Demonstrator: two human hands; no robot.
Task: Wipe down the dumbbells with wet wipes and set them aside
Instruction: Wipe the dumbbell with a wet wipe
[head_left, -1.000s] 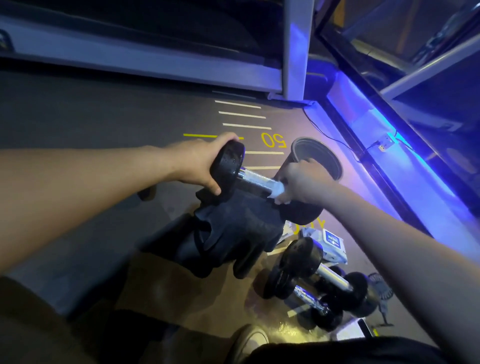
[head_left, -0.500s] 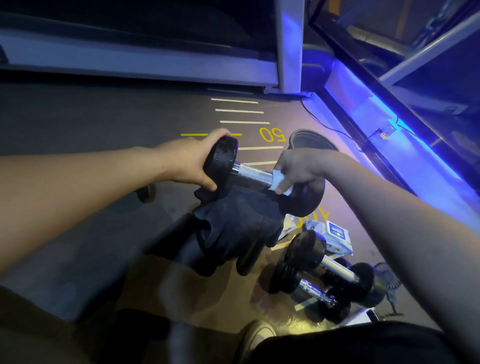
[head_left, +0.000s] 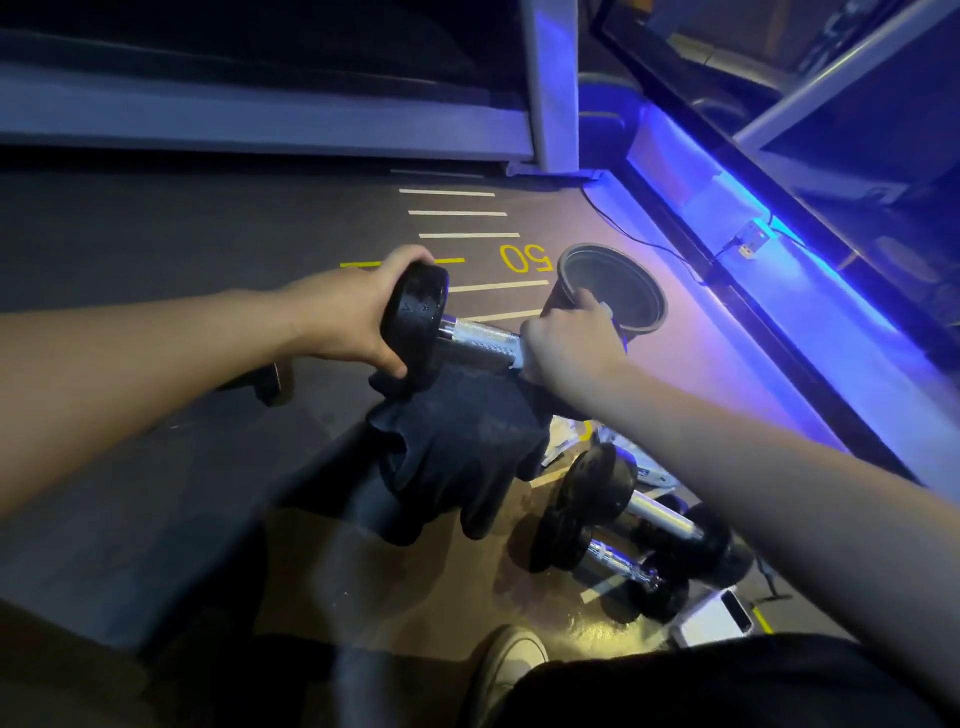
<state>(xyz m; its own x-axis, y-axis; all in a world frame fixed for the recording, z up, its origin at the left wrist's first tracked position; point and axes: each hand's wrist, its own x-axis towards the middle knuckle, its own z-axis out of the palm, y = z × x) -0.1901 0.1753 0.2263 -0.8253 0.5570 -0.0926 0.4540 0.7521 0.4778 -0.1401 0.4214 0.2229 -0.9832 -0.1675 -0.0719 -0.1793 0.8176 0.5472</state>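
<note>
Over dark rubbery floor, left grip clasps dumbbell; right grip pinches white wipe round knurled bar.

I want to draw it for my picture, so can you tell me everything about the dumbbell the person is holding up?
The dumbbell has a round black head that looks wet and speckled, and a shiny silver handle with a rough grip pattern. It is held in the air, lying sideways and tilted down a little to the right, above a dark cloth. The left hand grips the black head. The right hand wraps a white wipe round the handle's other end, hiding the second head.
</note>
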